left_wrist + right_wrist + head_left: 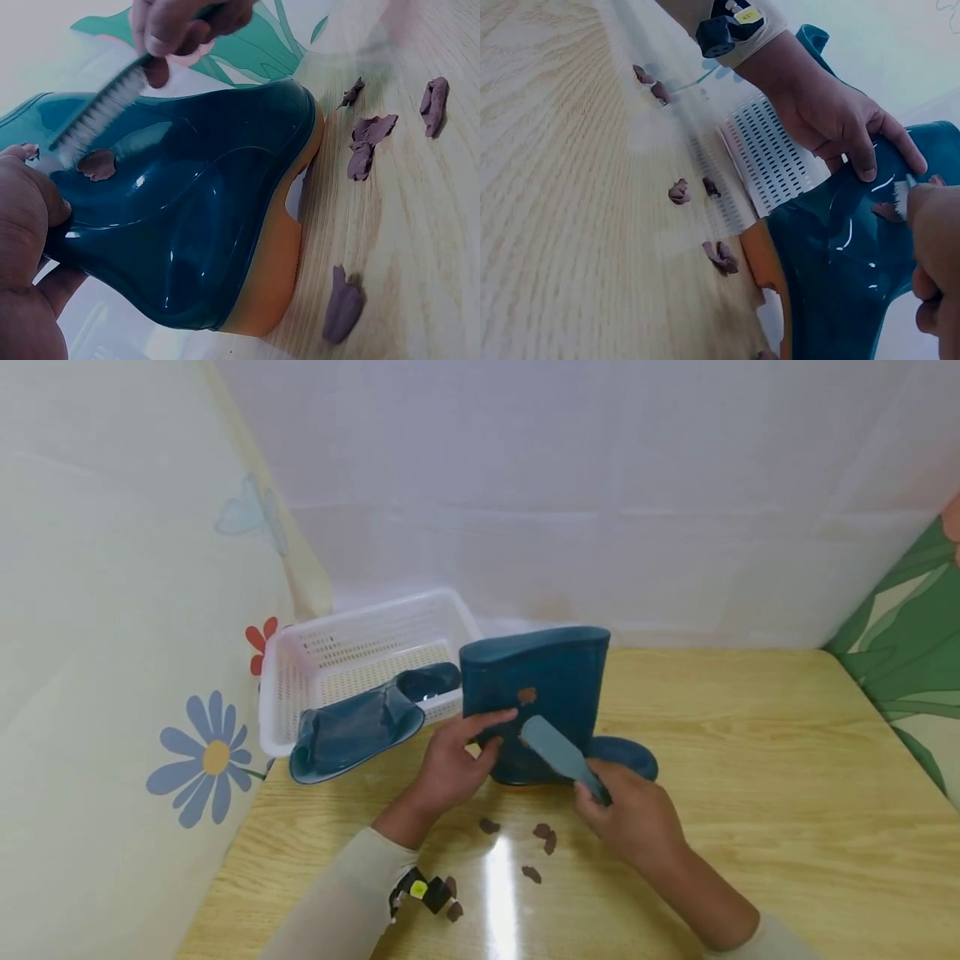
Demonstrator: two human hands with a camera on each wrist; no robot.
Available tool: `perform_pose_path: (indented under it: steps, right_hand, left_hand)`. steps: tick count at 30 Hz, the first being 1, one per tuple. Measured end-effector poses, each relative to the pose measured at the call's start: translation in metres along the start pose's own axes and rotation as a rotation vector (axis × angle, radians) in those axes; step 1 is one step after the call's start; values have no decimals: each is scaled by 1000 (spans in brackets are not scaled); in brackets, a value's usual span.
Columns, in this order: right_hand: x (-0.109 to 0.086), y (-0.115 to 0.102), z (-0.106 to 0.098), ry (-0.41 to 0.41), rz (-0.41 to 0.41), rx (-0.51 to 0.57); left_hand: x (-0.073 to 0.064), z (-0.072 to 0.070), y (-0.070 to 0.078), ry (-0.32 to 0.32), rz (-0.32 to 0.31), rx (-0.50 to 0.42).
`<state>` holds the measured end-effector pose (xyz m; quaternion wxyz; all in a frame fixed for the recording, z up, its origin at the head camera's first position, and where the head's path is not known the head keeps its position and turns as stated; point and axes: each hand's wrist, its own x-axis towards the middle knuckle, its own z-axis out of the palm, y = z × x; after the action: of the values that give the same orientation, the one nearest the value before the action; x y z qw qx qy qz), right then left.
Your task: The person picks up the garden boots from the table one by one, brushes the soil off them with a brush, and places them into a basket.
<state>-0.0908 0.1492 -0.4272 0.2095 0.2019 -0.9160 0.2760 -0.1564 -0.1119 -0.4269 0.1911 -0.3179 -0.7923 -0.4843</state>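
A dark teal rain boot (573,693) with an orange sole (270,277) stands on the table, its toe to the right. My left hand (453,766) grips the near side of its shaft, one finger stretched along the surface. In my right hand (637,814) is a brush (558,752) with a blue-grey back, held by its handle. Its pale bristles (105,109) face the shaft, close by a brown clay-like patch (97,165). Several crumpled brown pieces (531,874) lie on the table before the boot.
A white perforated basket (272,718) stands at the back left. Another teal boot (360,735) lies over its front rim, the shaft opening toward the table. Patterned cloth hangs at the left and right, with a pale wall sheet (600,510) behind the wooden table (750,760).
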Motion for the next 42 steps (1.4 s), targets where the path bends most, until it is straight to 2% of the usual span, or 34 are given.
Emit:
perform_pose_path:
  steps: [8, 16, 24, 28, 34, 37, 42]
  right_hand:
    - [-7, 5, -2, -44, 62, -61]
    - [-4, 4, 0, 69, -38, -20]
    - [-4, 4, -1, -18, 28, -66]
    - [-8, 9, -2, 8, 10, -77]
    - [-7, 9, -1, 86, -40, -29]
    - [-5, 6, -1, 60, 1, -5]
    - [-8, 5, 3, -40, 73, 0]
  left_hand:
    - [0, 1, 1, -2, -3, 9]
    - [-1, -1, 1, 3, -19, -6]
    - [-1, 0, 0, 0, -7, -7]
    - [0, -1, 2, -2, -6, -13]
    - [1, -2, 2, 5, -1, -23]
    - [1, -2, 2, 4, -2, -16]
    - [1, -2, 2, 2, 11, -6]
